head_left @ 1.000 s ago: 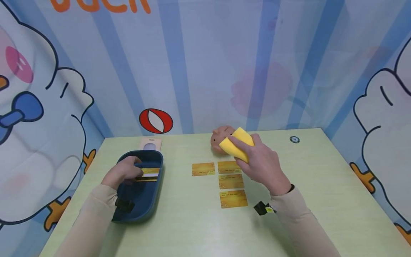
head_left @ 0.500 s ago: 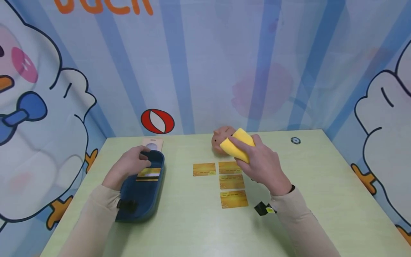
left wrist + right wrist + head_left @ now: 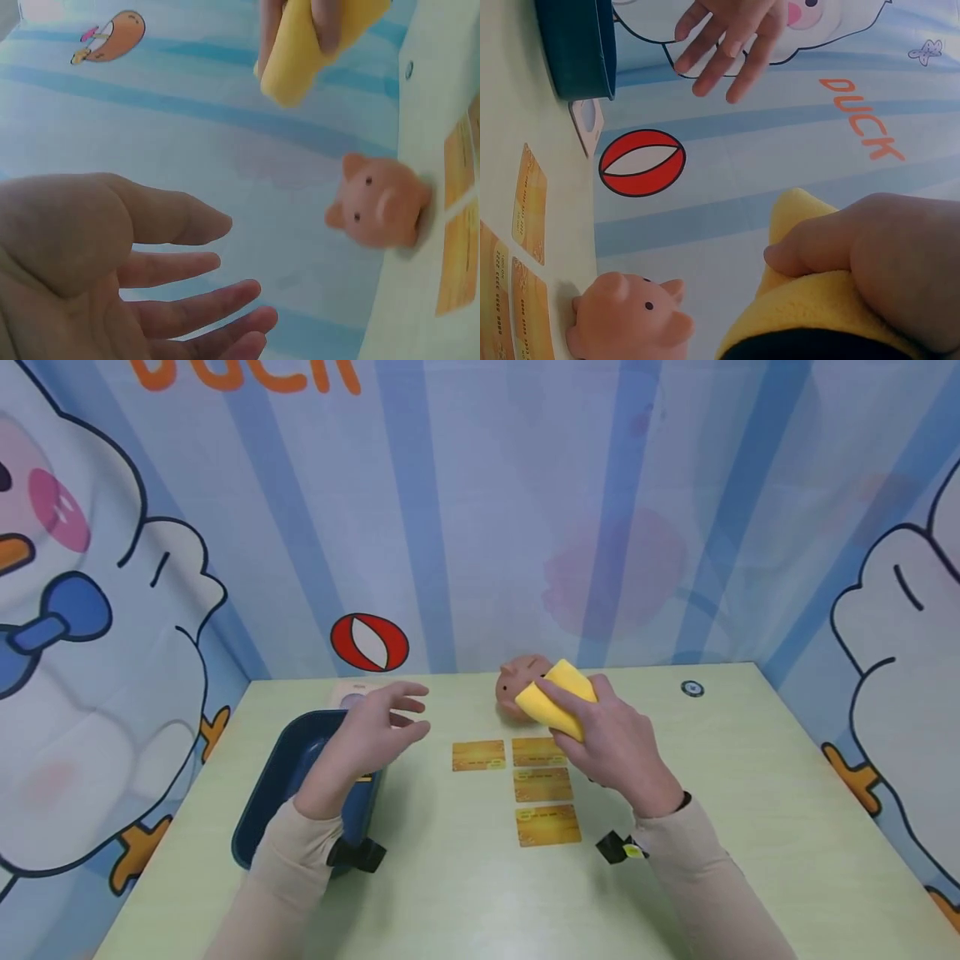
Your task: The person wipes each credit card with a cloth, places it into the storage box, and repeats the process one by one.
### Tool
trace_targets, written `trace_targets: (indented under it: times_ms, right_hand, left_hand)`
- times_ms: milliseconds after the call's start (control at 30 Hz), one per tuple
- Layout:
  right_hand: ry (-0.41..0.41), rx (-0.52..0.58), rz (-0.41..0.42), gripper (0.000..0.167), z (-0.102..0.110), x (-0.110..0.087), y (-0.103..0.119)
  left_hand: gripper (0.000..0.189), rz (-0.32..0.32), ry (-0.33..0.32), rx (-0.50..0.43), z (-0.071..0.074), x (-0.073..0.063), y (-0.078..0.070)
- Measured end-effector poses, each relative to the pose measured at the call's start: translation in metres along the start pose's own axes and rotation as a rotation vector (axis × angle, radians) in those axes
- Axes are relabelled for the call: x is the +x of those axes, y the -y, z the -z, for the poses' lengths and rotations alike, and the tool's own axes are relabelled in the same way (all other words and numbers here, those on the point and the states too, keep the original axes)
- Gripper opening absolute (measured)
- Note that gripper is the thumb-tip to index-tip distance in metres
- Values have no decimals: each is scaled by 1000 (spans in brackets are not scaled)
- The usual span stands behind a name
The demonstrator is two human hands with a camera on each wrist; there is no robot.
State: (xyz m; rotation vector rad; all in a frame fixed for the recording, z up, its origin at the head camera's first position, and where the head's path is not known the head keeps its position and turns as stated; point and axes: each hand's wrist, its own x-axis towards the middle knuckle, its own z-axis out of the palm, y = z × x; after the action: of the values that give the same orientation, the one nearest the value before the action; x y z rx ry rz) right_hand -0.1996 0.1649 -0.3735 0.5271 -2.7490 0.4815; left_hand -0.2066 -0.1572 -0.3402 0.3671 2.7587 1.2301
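In the head view, my left hand (image 3: 366, 737) hovers over the right side of a dark blue tray (image 3: 288, 768), fingers spread and nothing in them. It hides most of a gold bank card (image 3: 364, 778) in the tray. My right hand (image 3: 617, 743) grips a folded yellow cloth (image 3: 546, 713) in the air, thumb pressed against it in the right wrist view. Behind the cloth is a pink piggy bank (image 3: 516, 683), its face visible in the left wrist view. Several gold bank cards lie below it: one card (image 3: 477, 756) left of a column ending with the nearest card (image 3: 548, 825).
A pale flat box (image 3: 347, 693) with a round mark lies behind the tray, partly hidden by the left hand. At the back right lies a small round dark disc (image 3: 692, 688). A printed fabric backdrop (image 3: 487, 510) rises behind the table (image 3: 465, 893).
My left hand has risen out of the tray and moved right, its fingers opening out. The right hand keeps its hold on the yellow cloth in the same place.
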Motion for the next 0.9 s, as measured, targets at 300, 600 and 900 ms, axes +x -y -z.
trace_targets:
  times_ms: [300, 600, 900]
  right_hand:
    - [-3, 0, -7, 67, 2, 0, -1]
    - [14, -15, -25, 68, 0, -1, 0]
    - [10, -15, -14, 68, -1, 0, -1]
  left_hand:
    - [48, -3, 11, -35, -49, 14, -22]
    - [46, -14, 11, -94, -89, 32, 10]
    - [54, 47, -53, -32, -116, 51, 43]
